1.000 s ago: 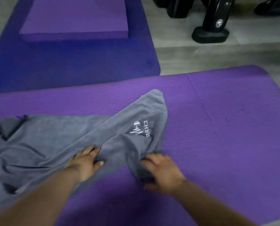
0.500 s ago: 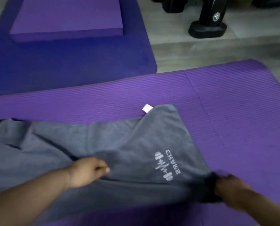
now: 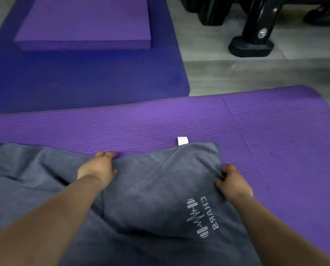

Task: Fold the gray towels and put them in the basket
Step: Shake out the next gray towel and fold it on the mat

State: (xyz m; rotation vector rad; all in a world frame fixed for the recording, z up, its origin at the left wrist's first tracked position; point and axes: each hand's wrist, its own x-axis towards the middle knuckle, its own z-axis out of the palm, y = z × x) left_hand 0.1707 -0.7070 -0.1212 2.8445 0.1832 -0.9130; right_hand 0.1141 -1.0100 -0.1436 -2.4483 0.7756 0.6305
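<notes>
Gray towel [image 3: 150, 189] lies rumpled on purple mat [image 3: 275, 131], no fold yet. Left hand [image 3: 98, 166] grips its far edge; right hand [image 3: 233, 184] pinches the side edge. Folding and basketing remain; basket unseen.

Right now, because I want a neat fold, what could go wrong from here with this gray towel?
The gray towel lies wrinkled left of the left hand, so folding now may trap creases. The right hand pinches only the side edge, so the far corner by the white tag could sag or skew. The near part runs out of view, so edges may not line up.
</notes>
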